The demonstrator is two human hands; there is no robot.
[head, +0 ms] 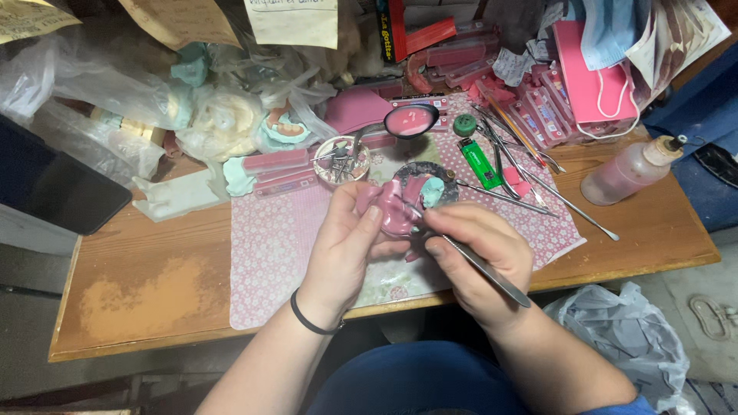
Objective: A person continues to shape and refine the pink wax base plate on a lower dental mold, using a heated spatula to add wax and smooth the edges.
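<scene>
My left hand [346,246] grips a pink wax denture piece [393,209] over the middle of the patterned mat [269,253]. My right hand [477,257] holds a slim metal instrument [480,265] like a pen, its tip touching the pink piece. A black band circles my left wrist. Just behind the piece sits a round dark dish [419,180] with pink and teal material in it.
A wooden table [146,284] carries a glass dish of burs [342,160], a green lighter [480,163], several metal tools [530,192], a small pink-filled bowl [411,121], a plastic bottle [630,170], dental casts in plastic bags [223,115], pink wax boxes [538,107] and a dark screen [58,188].
</scene>
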